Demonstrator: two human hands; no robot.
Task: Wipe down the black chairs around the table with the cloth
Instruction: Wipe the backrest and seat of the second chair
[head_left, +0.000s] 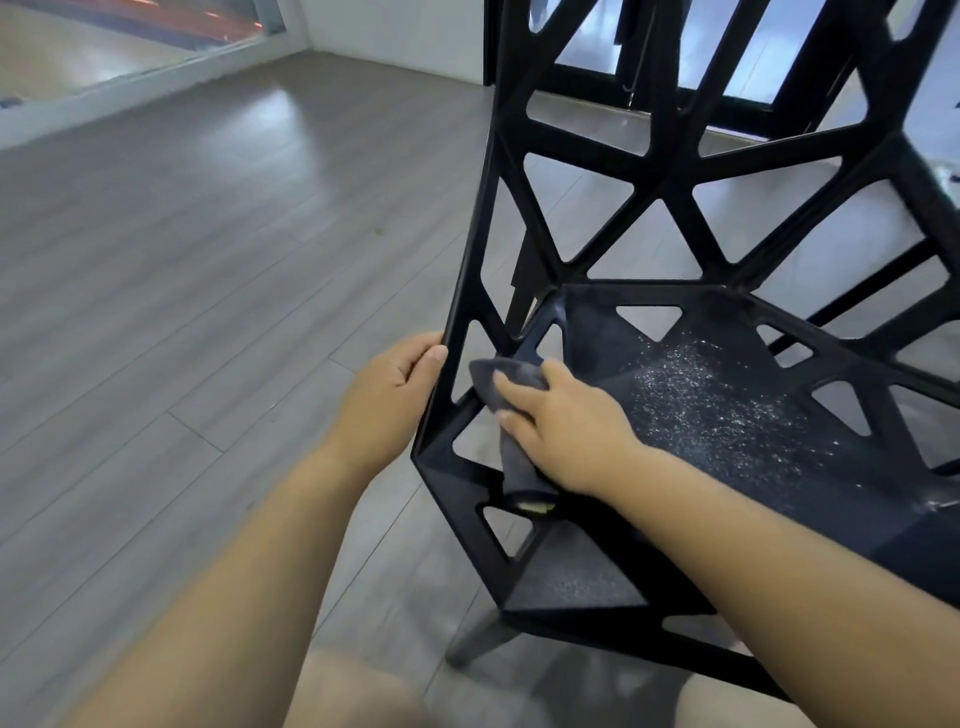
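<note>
Head view only: the black chair (727, 467) is standing on the wood floor (208, 260), with its seat filling the right half of the frame and its open-lattice backrest (649, 182) rising behind. The left grip (395, 389) is curling round the chair's left outer rim with the thumb on the near face, likely bracing the frame. The right grip (566, 431) is lying over the grey cloth (517, 467), with fingers near straight and spread, pressing it down rather than pinching; the thumb is hidden. The cloth is sitting at the seat's left front corner, bunched under the palm, with one end poking out past the fingertips and the other trailing toward the front rim. Key relation: a pale speckled dust patch (717, 410) is lying on the seat to the right of the cloth, close by but not touching, with its long axis running from the back left down toward the front right. The right grip is much the nearer one, so the stroke is probably going rightward across the seat. There is open room that way and nothing is standing on the seat. Triangular cut-outs are ringing the flat panel, and the one just by the cloth is risking a snag or a drop-through. The backrest is closing off the far side.
</note>
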